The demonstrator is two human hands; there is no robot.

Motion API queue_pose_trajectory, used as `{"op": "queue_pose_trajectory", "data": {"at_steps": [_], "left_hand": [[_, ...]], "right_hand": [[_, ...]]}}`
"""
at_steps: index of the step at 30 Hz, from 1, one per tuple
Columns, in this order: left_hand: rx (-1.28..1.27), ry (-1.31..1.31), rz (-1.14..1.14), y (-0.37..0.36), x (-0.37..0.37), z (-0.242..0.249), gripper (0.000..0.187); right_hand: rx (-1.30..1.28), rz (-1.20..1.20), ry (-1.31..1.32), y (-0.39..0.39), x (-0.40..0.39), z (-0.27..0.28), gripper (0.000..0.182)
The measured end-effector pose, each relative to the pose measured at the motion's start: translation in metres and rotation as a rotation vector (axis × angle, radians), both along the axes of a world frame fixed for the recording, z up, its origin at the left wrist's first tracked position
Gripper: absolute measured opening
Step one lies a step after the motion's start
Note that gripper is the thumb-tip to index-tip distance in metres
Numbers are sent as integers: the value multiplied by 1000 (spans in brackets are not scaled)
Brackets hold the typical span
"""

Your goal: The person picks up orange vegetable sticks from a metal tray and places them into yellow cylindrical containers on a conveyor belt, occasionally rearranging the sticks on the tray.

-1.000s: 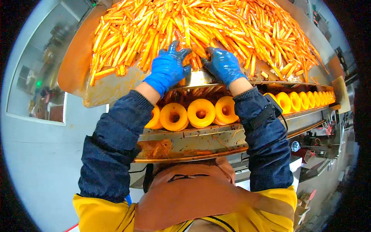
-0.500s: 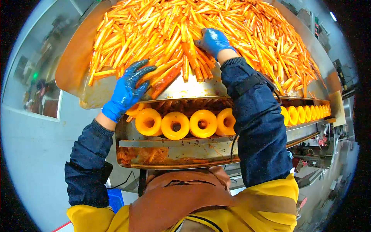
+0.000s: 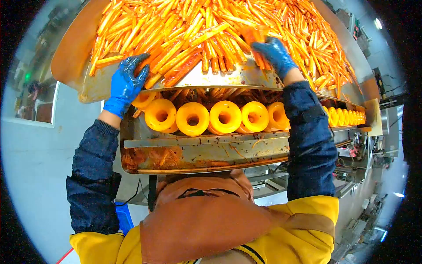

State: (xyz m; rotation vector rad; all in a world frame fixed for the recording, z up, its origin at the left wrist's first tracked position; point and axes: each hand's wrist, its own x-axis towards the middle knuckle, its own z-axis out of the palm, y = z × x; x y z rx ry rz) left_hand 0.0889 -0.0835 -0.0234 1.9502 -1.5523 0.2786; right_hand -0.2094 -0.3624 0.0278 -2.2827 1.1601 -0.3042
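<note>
Long, oily orange food sticks (image 3: 176, 39) lie heaped on a metal tray (image 3: 246, 79). At the heap's lower left, my left hand (image 3: 125, 83), in a wet blue glove, has its fingers bent around the ends of a few sticks. My right hand (image 3: 276, 55), also gloved in blue, is at the heap's lower middle with its fingers closed on some reddish-orange sticks (image 3: 259, 42), which look smeared by motion. Its fingertips are partly hidden. Between the hands, several sticks point down toward the tray's near edge.
Below the tray's near edge runs a row of yellow-orange ring-mouthed tubes (image 3: 225, 117), partly behind my right sleeve. A stained metal trough (image 3: 202, 154) lies in front of them. A blue container (image 3: 124, 218) stands at lower left. Machinery stands along the right.
My right hand has moved right and slightly down, with reddish sticks now at its fingers. My left hand has shifted left and up. The whole view has also shifted.
</note>
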Motion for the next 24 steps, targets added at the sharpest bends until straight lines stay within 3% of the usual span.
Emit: {"op": "queue_pose_trajectory", "data": {"at_steps": [1,4,5,7,9,11,12,15,18,19,23,24], "left_hand": [[-1,3,3,1,0,0,29],[-6,26,1,0,-3,2,28],[0,26,17,0,-3,2,28],[5,24,25,0,-3,0,28],[17,34,37,0,-2,-1,28],[7,35,34,0,-2,-1,27],[-2,42,35,0,-2,-2,27],[0,115,56,0,-3,-4,26],[-20,52,43,0,-2,-4,26],[-17,58,39,0,-2,-5,26],[8,66,47,0,-1,-3,26],[6,47,52,0,-2,-2,25]], "right_hand": [[233,-83,-274,0,-8,1,41],[-156,245,-733,28,-37,-3,27],[458,-107,-826,40,-45,2,23],[708,-190,-1071,42,-45,-17,22],[596,-149,-1105,49,-51,-29,24],[381,42,-1135,46,-60,-48,25],[773,-151,-1233,56,-65,-33,26],[670,-237,-1145,101,-86,-22,32],[584,-353,-1010,127,-107,-46,26],[556,-365,-846,136,-117,-49,22],[428,-491,-769,154,-125,-49,21],[381,-524,-865,157,-124,-47,20]]}}
